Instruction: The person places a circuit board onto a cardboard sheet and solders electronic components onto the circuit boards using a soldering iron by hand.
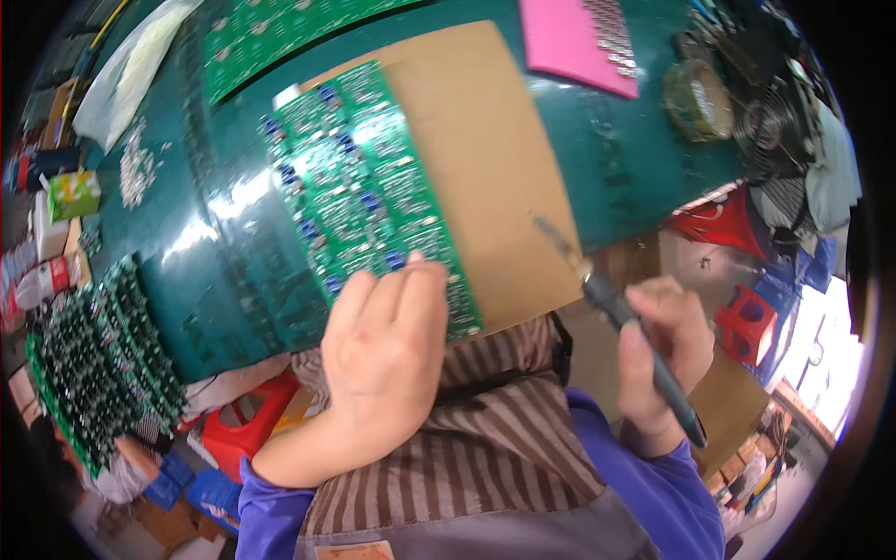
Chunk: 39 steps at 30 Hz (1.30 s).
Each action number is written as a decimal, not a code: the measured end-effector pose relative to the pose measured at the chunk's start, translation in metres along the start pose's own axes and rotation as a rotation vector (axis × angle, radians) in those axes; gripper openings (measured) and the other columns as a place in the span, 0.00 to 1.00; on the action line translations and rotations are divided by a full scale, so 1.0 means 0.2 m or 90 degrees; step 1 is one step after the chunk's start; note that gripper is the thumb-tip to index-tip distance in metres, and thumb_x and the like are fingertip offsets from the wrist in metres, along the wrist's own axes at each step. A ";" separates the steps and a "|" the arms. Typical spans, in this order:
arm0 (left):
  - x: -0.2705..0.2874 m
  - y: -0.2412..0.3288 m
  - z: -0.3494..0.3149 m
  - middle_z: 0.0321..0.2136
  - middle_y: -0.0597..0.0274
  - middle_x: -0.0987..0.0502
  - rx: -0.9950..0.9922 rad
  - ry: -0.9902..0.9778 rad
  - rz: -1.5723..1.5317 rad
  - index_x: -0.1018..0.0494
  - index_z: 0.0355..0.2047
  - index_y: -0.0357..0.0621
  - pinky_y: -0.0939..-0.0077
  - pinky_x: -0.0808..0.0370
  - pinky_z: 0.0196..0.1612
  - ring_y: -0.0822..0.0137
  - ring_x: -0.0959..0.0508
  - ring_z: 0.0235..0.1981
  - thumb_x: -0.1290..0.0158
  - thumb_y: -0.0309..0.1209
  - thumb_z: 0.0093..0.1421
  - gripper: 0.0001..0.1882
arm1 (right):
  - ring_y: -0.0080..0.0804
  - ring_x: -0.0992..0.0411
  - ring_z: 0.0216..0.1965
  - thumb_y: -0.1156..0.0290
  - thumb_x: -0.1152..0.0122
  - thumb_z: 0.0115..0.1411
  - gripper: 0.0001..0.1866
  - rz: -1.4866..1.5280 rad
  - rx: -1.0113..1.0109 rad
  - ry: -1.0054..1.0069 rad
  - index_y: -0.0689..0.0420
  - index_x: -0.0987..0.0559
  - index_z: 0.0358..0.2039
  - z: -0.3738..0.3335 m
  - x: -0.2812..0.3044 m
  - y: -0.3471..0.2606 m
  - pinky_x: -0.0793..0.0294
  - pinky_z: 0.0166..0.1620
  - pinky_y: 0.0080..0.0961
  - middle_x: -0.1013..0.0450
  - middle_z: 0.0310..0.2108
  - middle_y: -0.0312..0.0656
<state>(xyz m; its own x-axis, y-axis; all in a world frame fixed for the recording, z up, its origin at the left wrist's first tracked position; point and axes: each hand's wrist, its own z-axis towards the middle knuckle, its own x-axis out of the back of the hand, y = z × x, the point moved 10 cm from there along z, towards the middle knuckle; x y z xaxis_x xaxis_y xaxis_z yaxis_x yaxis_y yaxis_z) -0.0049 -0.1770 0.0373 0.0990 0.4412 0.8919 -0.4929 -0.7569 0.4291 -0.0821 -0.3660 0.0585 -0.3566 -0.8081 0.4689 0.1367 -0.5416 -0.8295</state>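
A green circuit board (350,177) lies partly on a flat piece of brown cardboard (485,140). Small parts and blue components fill its surface. My left hand (387,345) is over the board's near end, its fingers curled closed; the fingertips are turned down against the board, and whatever they pinch is hidden. In my right hand (667,345) is a soldering iron (621,308), gripped by its dark handle. Its slightly blurred tip is above the cardboard's right part, apart from the board.
Another green board (289,37) lies at the far edge. A pink foam block (579,42) holds rows of small metal parts. At right are a tape roll (697,101) and a coiled stand (770,126). Stacked boards (103,359) stand at left, near scattered small parts (137,168).
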 end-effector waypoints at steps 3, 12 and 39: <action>0.01 0.01 -0.02 0.22 0.55 0.26 -0.020 0.034 -0.022 0.27 0.33 0.37 0.67 0.33 0.26 0.59 0.32 0.22 0.45 0.16 0.52 0.08 | 0.26 0.27 0.34 0.79 0.45 0.59 0.10 -0.066 -0.087 0.161 0.66 0.26 0.42 0.03 0.24 0.15 0.28 0.39 0.22 0.26 0.34 0.46; 0.02 0.03 -0.07 0.22 0.57 0.25 -0.027 0.018 -0.030 0.28 0.38 0.34 0.68 0.30 0.24 0.61 0.28 0.21 0.43 0.19 0.56 0.09 | 0.21 0.25 0.37 0.71 0.44 0.64 0.11 -0.274 -0.107 0.334 0.62 0.24 0.44 0.15 0.54 0.47 0.27 0.43 0.17 0.23 0.36 0.42; -0.06 0.08 -0.17 0.18 0.62 0.27 -0.061 -0.010 0.018 0.28 0.35 0.35 0.71 0.29 0.20 0.66 0.28 0.19 0.44 0.21 0.52 0.09 | 0.37 0.30 0.18 0.80 0.40 0.43 0.10 0.061 0.086 -0.077 0.68 0.24 0.29 -0.18 -0.17 -0.13 0.30 0.23 0.28 0.29 0.19 0.45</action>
<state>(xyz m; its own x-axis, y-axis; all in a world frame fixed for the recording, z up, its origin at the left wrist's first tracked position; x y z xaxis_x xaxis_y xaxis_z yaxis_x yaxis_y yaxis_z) -0.0435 -0.1770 0.0290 0.0963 0.4118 0.9062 -0.5759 -0.7195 0.3881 -0.1074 -0.3166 0.0526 -0.2238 -0.8748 0.4296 0.2905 -0.4807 -0.8274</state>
